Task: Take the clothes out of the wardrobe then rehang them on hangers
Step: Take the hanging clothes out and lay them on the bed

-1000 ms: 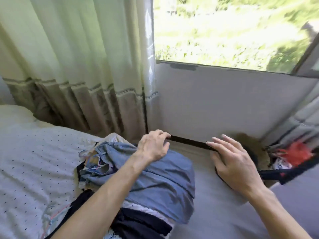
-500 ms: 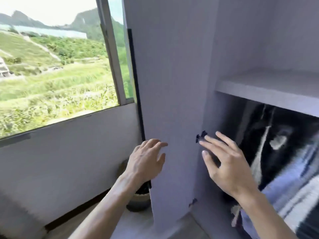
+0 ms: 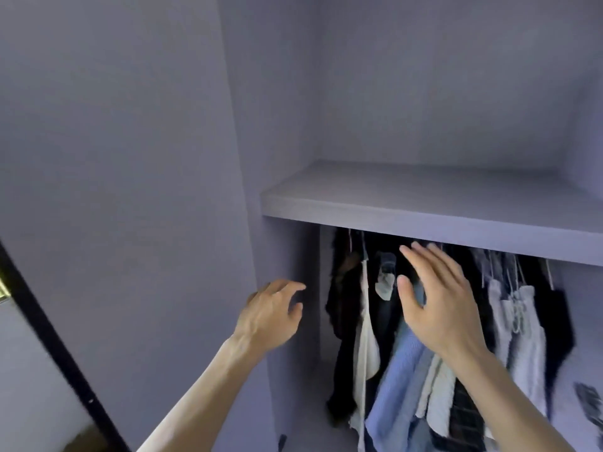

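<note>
Pale wardrobe (image 3: pixel 163 158), shelf (image 3: pixel 424 203) above hanging clothes (image 3: pixel 401 363)

You've got the wardrobe (image 3: pixel 280 109) open: pale lilac-grey panels w/ one shelf (image 3: pixel 424 203) across. Under it the clothes (image 3: pixel 437 396) hang packed side by side. L to R: black piece (image 3: pixel 342 305), cream one (image 3: pixel 367 340), light-blue shirt (image 3: pixel 401 380), white tops (image 3: pixel 528 337). Thin hangers (image 3: pixel 549 272) show only as hooks up top.
</note>
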Tool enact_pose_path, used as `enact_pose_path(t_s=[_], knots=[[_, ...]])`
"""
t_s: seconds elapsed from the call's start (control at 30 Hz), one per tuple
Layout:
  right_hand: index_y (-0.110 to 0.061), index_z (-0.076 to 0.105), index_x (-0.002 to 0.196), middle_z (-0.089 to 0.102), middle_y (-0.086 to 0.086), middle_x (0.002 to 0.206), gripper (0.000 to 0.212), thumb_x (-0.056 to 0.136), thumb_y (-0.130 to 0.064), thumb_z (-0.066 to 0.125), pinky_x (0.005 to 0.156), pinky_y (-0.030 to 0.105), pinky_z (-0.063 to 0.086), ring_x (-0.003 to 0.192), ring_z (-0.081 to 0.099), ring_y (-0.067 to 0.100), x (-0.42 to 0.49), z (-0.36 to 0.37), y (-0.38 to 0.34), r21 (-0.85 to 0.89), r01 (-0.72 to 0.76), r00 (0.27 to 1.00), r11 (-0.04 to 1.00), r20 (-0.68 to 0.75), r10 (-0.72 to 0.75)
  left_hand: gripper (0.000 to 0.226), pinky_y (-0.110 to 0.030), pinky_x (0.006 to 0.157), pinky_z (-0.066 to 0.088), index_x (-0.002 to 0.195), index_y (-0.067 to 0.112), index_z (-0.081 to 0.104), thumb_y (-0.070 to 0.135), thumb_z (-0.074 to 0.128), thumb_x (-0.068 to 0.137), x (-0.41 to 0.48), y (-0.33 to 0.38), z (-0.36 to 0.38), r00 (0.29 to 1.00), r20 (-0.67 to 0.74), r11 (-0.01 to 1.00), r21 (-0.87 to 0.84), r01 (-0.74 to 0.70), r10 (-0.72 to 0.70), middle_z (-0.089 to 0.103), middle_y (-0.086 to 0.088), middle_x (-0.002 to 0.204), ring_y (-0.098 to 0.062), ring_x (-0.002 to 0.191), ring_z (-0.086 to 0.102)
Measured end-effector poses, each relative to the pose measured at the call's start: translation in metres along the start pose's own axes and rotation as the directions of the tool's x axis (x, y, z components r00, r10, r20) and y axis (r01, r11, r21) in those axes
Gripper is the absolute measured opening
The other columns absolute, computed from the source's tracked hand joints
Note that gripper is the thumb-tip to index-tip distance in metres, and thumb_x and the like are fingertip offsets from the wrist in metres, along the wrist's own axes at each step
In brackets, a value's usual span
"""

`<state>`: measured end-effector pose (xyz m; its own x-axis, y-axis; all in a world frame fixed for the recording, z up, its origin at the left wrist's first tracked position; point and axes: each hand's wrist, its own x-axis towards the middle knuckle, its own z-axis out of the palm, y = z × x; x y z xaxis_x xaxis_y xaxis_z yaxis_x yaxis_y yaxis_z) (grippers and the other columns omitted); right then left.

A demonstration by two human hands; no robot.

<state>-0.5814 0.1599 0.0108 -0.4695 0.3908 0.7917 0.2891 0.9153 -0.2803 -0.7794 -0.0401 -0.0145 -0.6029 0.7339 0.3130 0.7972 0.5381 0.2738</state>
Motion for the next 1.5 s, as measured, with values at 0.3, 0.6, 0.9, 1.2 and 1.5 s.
enact_pose_path(t_s=[0.3, 0.6, 0.9, 1.2, 1.5], knots=[[-0.027, 0.033, 0.153, 0.028, 0.008, 0.162, 0.061, 0.098, -0.052, 0.026, 0.118, 0.057, 0.015, 0.151, 0.015, 0.028, 0.075, 0.012, 0.069, -0.494, -0.166, 0.981, 0.854, 0.007, 0.195, 0.054, -0.036, 0.107, 0.042, 0.150, 0.035, 0.035, 0.039, 0.050, 0.098, 0.088, -0.028, 0.036, 0.995, 0.073, 0.990, -0.126, -0.060, 0.069, 0.037, 0.009, 0.153, -0.019, 0.133, 0.044], [-0.034, 0.012, 0.159, 0.018, 0.004, 0.164, 0.068, 0.097, -0.045, 0.038, 0.118, 0.056, 0.015, 0.151, 0.016, 0.029, 0.063, 0.061, 0.132, -0.627, -0.074, 0.995, 0.775, 0.002, 0.096, 0.076, -0.044, 0.122, 0.019, 0.158, 0.043, 0.003, 0.048, 0.051, 0.099, 0.169, 0.002, 0.119, 0.894, 0.446, 0.917, -0.374, 0.139, 0.047, 0.007, 0.001, 0.166, -0.028, 0.152, 0.011], [-0.034, 0.010, 0.159, 0.009, 0.006, 0.167, 0.075, 0.092, -0.052, 0.039, 0.119, 0.059, -0.002, 0.154, 0.007, 0.028, 0.069, 0.102, 0.165, -0.689, -0.083, 0.984, 0.720, -0.172, -0.052, 0.080, -0.040, 0.117, 0.034, 0.160, 0.026, 0.006, 0.038, 0.056, 0.099, 0.220, 0.027, 0.178, 0.857, 0.495, 0.751, -0.510, 0.418, -0.141, 0.032, -0.008, 0.160, -0.029, 0.143, 0.038], [-0.034, 0.016, 0.158, 0.022, 0.007, 0.159, 0.079, 0.086, -0.032, 0.048, 0.115, 0.059, 0.002, 0.149, 0.013, 0.030, 0.077, 0.117, 0.180, -0.700, -0.042, 0.937, 0.713, -0.275, -0.215, 0.061, -0.029, 0.077, 0.050, 0.145, 0.023, 0.039, 0.014, 0.056, 0.087, 0.249, 0.017, 0.193, 0.882, 0.412, 0.831, -0.389, 0.398, -0.230, 0.063, -0.006, 0.110, -0.026, 0.094, 0.062], [-0.037, 0.019, 0.157, 0.020, 0.004, 0.160, 0.078, 0.087, -0.039, 0.051, 0.115, 0.058, 0.003, 0.150, 0.014, 0.028, 0.078, 0.121, 0.183, -0.670, -0.052, 0.916, 0.741, -0.328, -0.232, 0.033, -0.029, 0.067, 0.047, 0.115, 0.023, 0.060, 0.010, 0.051, 0.086, 0.254, 0.025, 0.178, 0.933, 0.220, 0.743, -0.564, 0.360, -0.284, 0.063, -0.001, 0.088, -0.025, 0.082, 0.063]])
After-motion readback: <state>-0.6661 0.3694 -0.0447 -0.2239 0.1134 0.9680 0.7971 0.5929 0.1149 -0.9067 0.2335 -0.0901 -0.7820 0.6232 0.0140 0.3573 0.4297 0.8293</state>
